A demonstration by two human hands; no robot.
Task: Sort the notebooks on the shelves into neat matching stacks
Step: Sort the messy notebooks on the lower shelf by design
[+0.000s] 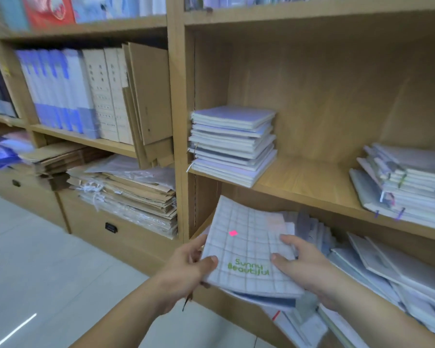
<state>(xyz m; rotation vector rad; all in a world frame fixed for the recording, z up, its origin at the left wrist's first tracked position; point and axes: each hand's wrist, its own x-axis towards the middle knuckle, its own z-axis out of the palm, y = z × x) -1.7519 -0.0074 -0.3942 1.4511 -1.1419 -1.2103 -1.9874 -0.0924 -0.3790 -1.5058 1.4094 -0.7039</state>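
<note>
A: What does the head view show?

B: A person's left hand (186,267) and right hand (304,264) each grip a checked notebook (246,247), thumbs on the cover and fingers curled round its edges. It is tilted, in front of the lower shelf opening.

A: And the other notebooks?

B: On the wooden shelf (312,187) above, a tidy stack (232,144) sits at the left and a looser stack (407,187) at the right. A jumbled heap (387,267) lies below.

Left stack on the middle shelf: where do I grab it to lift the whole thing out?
Grip the stack under its bottom notebook, at the front edge and right side, coming from the front right. Its left side sits close to the upright, while bare shelf lies to its right. The layers are skewed, so steady the top.
</note>
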